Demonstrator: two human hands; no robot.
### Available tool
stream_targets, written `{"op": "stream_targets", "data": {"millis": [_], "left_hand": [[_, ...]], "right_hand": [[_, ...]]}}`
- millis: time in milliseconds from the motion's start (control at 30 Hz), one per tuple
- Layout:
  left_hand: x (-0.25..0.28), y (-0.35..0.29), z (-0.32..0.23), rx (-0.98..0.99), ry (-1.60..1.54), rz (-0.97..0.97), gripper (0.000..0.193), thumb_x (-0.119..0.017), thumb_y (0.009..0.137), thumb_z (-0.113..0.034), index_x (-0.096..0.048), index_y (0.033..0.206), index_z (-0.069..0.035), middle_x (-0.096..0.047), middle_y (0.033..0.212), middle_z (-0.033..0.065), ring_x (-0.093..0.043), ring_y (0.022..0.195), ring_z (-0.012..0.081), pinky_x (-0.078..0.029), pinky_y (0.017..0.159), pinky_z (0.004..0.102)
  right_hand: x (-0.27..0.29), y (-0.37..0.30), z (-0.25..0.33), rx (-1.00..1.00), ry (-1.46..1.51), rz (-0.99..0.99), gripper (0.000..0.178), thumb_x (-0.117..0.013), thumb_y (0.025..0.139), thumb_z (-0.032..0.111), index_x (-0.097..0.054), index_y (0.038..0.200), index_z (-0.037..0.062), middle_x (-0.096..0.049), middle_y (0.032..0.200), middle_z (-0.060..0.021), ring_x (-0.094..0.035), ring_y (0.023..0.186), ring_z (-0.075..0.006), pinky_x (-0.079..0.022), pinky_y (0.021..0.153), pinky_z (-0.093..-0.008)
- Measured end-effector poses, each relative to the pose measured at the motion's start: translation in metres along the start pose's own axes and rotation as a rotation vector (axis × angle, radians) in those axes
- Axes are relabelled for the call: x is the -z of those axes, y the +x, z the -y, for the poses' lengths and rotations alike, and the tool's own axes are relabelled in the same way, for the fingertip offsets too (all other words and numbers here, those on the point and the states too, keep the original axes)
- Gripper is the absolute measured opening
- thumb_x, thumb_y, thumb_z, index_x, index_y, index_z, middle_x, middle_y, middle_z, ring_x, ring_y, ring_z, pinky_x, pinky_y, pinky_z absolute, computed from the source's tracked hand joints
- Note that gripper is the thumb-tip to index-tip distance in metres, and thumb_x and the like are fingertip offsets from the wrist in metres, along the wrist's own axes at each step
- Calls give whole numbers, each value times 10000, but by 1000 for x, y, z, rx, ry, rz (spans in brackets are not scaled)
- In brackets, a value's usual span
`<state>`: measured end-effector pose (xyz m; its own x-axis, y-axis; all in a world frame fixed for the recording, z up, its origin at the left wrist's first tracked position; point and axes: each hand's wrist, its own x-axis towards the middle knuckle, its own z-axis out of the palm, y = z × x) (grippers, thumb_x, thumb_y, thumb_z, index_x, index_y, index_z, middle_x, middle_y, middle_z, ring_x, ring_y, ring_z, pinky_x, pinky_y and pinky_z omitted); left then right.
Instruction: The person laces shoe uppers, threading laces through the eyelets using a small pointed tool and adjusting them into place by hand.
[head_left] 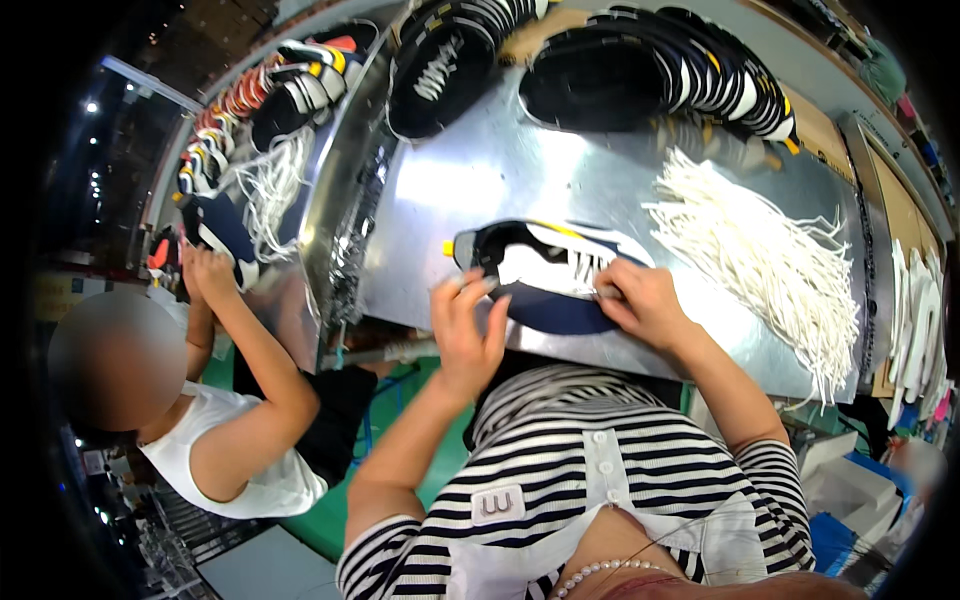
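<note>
A navy and white shoe upper with a yellow heel tab lies sideways on the metal tabletop in front of me, toe end to the right. White lace runs through its eyelets. My right hand is closed, fingers curled on the upper beside the laced part; its fingertips are partly hidden. At the heel end, my left hand is held with thumb and fingers apart, close to the collar edge. Whether its fingertips touch the upper is hard to make out.
A thick bundle of white laces lies right on the metal table. Rows of stacked dark uppers line the far side. To the left, a co-worker handles another upper at a neighbouring table with laces and more uppers.
</note>
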<state>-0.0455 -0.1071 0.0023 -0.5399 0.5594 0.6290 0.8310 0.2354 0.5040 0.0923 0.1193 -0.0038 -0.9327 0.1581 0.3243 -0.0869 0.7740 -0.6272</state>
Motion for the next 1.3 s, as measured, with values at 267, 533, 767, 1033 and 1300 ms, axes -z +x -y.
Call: {"op": "stream_targets", "data": {"millis": [267, 533, 767, 1033, 1300], "left_hand": [[-20, 4, -7, 984, -1517, 73, 457, -623, 917, -99, -448, 1329, -10, -580, 1267, 125, -567, 1173, 247, -444, 1021, 401], [5, 146, 19, 422, -529, 270, 195, -674, 863, -59, -636, 1039, 13, -675, 1040, 85, -640, 869, 150, -491, 742, 290], [-105, 263, 179, -214, 862, 218, 390, -587, 785, -31, -547, 1172, -33, -574, 1117, 151, -674, 815, 323, -555, 661, 410], [-164, 252, 200, -28, 209, 84, 555, -666, 869, -201, -469, 1351, -8, -533, 1158, 208, -590, 987, 341, -489, 854, 402], [-197, 250, 130, 75, 178, 109, 546, -714, 835, -287, -519, 1278, -34, -644, 1081, 238, -610, 1011, 409, -476, 863, 438]], "right_hand": [[-17, 12, 13, -170, 375, -54, 127, -677, 796, 76, -576, 871, 67, -555, 722, -19, -515, 570, -112, -419, 526, -258], [14, 24, -6, -430, 607, -299, 117, -666, 872, 96, -658, 979, 49, -514, 672, 57, -398, 586, -16, -317, 523, -202], [89, 11, -84, -494, -194, -489, 156, -697, 842, 133, -687, 973, 50, -576, 749, -41, -515, 587, -133, -407, 556, -276], [103, 30, -163, -588, -358, -418, 206, -681, 854, 227, -684, 1001, 81, -615, 891, -68, -611, 756, -270, -470, 672, -373], [70, 76, -159, -559, -233, -594, 141, -646, 868, 216, -643, 925, 86, -627, 920, -85, -616, 827, -320, -468, 700, -389]]}}
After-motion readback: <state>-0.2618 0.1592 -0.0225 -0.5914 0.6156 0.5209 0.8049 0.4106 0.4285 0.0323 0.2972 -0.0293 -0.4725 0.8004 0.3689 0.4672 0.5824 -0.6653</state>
